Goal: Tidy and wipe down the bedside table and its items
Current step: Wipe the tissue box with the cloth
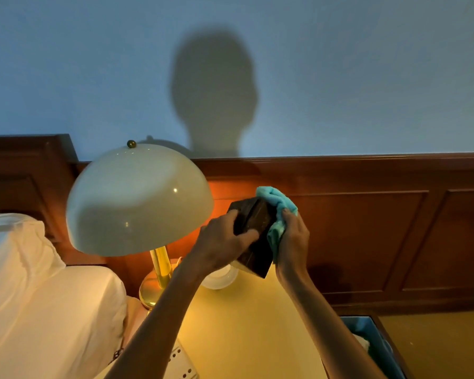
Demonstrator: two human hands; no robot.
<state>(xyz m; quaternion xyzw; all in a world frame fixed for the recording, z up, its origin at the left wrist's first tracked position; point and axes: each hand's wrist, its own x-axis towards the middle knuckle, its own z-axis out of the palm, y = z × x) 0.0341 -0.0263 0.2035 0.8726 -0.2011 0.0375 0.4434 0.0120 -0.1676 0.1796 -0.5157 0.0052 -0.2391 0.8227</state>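
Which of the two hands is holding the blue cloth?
The right hand grips the blue cloth, pressed against the dark box. The left hand only holds the box.

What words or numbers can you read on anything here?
None can be read.
Dark box, held in the left hand: faint pale marks on its side, too blurred to read.
Cloth in the right hand: no print.
Lamp: no label showing.
White thing with dots at the table's near edge: only holes or dots, no letters.
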